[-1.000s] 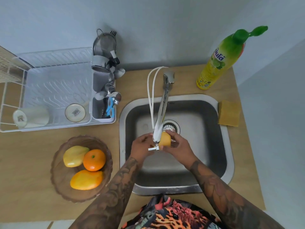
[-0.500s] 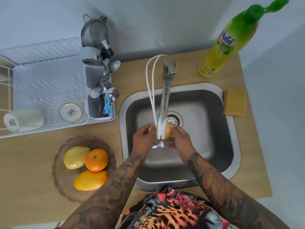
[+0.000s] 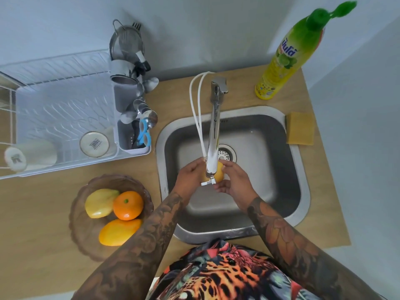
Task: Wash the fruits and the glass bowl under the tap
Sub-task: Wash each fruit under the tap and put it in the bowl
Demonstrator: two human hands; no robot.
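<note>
At the near edge a patterned shirt [image 3: 225, 276] is showing, and two tattooed forearms are reaching over the sink [image 3: 303, 191]. The left hand [image 3: 190, 176] and the right hand [image 3: 234, 180] are both curling their fingers around a yellow fruit [image 3: 219, 173], holding it between them directly under the end of the tap [image 3: 213, 148], above the basin. To the left, on the wooden counter [image 3: 32, 213], the glass bowl [image 3: 80, 230] is standing with a yellow-green fruit [image 3: 99, 203], an orange [image 3: 128, 205] and an orange-yellow fruit [image 3: 119, 232] lying inside. Farther back a white dish rack [image 3: 65, 105] is sitting, a yellow sponge [image 3: 300, 128] is lying beside the sink rim, and a green-capped bottle [image 3: 283, 68] is standing near the wall.
</note>
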